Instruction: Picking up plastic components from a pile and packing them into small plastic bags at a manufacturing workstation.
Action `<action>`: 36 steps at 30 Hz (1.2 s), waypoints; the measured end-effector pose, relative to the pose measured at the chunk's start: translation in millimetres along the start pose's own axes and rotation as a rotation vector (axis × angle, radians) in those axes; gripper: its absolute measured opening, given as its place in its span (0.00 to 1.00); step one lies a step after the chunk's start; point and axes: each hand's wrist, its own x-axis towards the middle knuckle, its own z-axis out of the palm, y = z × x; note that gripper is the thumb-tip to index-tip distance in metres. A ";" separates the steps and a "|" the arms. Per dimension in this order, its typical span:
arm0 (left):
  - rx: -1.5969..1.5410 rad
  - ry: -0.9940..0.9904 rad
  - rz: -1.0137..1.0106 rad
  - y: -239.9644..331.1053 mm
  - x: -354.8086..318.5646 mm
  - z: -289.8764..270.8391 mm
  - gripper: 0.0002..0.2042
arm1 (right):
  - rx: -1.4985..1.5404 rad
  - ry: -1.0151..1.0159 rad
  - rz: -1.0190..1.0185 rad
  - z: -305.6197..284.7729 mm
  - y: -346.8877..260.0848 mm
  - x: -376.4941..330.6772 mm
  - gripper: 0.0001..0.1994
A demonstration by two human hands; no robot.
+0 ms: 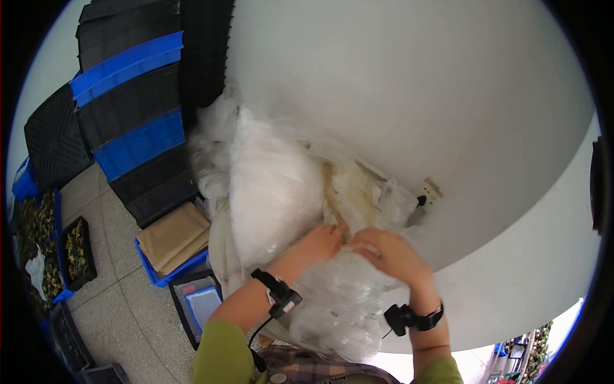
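My left hand (325, 242) and my right hand (391, 255) come close together over a heap of thin clear plastic film (342, 297). The fingers of both are bent and closed at the crumpled edge of the film, right in front of me. Just beyond my fingertips lies yellowish, see-through plastic (352, 192), loosely folded. Left of it stands a big bulging bundle of whitish plastic (275, 185), taller than the rest. Each wrist wears a black strap with a small device. What lies under the film is hidden.
Black and blue crates (137, 141) are stacked at the left against the white wall (409, 83). Below them a blue crate (153, 275) holds folded brown paper sheets (174, 237). Trays of greenish-brown pieces (77, 253) stand on the tiled floor. A socket (432, 191) with a black plug sits right of the plastic.
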 end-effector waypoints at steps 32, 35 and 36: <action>0.324 0.592 -0.038 -88.0 -47.1 -166.0 0.04 | 0.057 0.517 -0.286 65.3 3.9 204.3 0.06; 0.296 0.611 -0.033 -86.2 -47.9 -167.7 0.03 | 0.078 0.422 -0.263 80.9 -5.6 239.0 0.06; 0.300 0.629 -0.019 -85.8 -46.1 -166.4 0.03 | 0.076 0.425 -0.261 85.0 -8.0 245.0 0.06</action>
